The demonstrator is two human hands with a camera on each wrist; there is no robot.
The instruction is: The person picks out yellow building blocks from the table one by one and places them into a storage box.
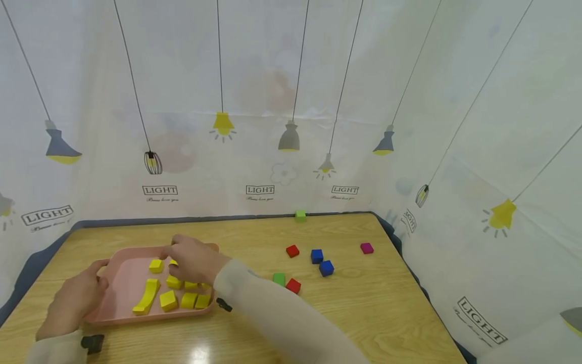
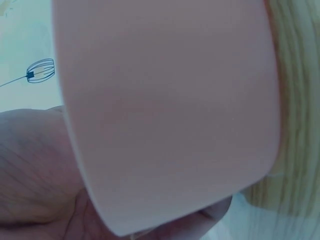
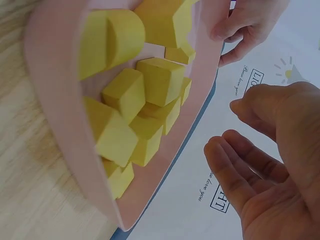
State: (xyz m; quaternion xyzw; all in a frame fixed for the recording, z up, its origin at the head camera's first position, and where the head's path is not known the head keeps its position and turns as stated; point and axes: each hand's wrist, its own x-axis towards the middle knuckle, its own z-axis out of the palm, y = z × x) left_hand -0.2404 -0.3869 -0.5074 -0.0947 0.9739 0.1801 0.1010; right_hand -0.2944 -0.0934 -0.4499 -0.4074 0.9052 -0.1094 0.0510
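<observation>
A pink tray point(image 1: 125, 283) holds several yellow blocks point(image 1: 168, 301), among them a long curved one point(image 1: 147, 298). My left hand point(image 1: 78, 298) grips the tray's left end; in the right wrist view the left thumb lies at the rim. The left wrist view shows mostly the tray's pink wall point(image 2: 170, 110), with part of the hand behind it. Over the tray's right half is my right hand point(image 1: 193, 260), covering some blocks in the head view. From the right wrist, that hand point(image 3: 295, 185) has nothing between thumb and fingers, apart from the yellow blocks point(image 3: 112, 132).
Right of the tray, a green block point(image 1: 279, 279), two red blocks point(image 1: 293, 251), two blue blocks point(image 1: 326, 268) and a magenta block point(image 1: 367, 248) lie on the wooden table point(image 1: 364, 318). A light green block point(image 1: 300, 216) sits at the back edge, near the printed wall covering point(image 1: 254, 156).
</observation>
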